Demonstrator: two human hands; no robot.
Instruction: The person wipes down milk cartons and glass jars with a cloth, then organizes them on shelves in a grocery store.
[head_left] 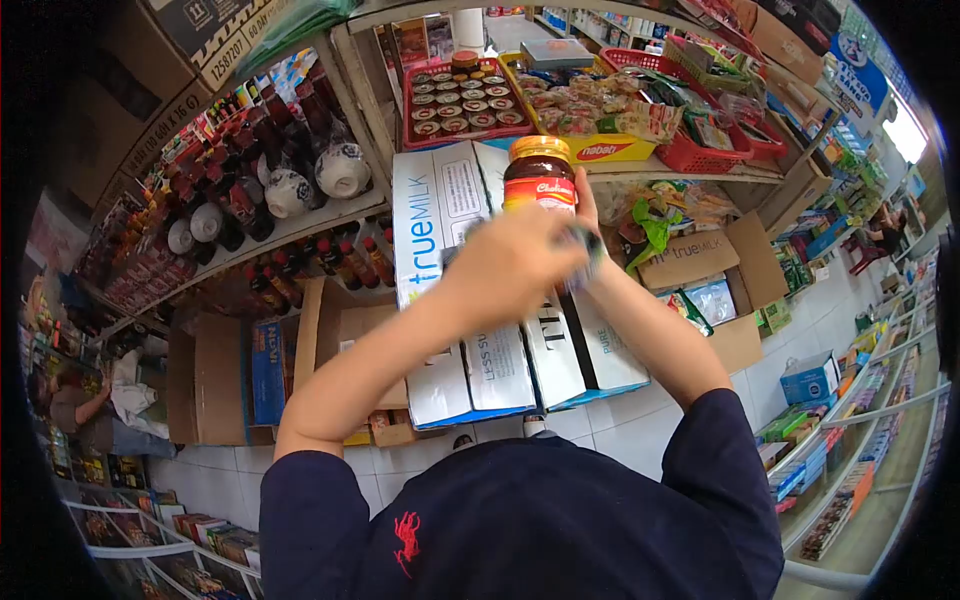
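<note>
A jar of dark sauce (541, 175) with an orange-yellow lid and a red label stands above the white milk cartons. My right hand (587, 203) is wrapped round its right side, mostly behind it. In front of the jar's lower part, my left hand (520, 262) is closed and smeared by motion. Dark, blurred material shows at both sides of this hand; I cannot make out what it is. Below my forearms lie the large white milk cartons (430, 215), with blue lettering and blue lower edges.
A red basket of lidded jars (407, 125) and a yellow box of packets (610, 148) sit on the shelf ahead. Dark bottles (250, 208) line the left shelf. Open cardboard boxes (205, 375) stand at left, another (745, 345) at right. Other people appear at both sides.
</note>
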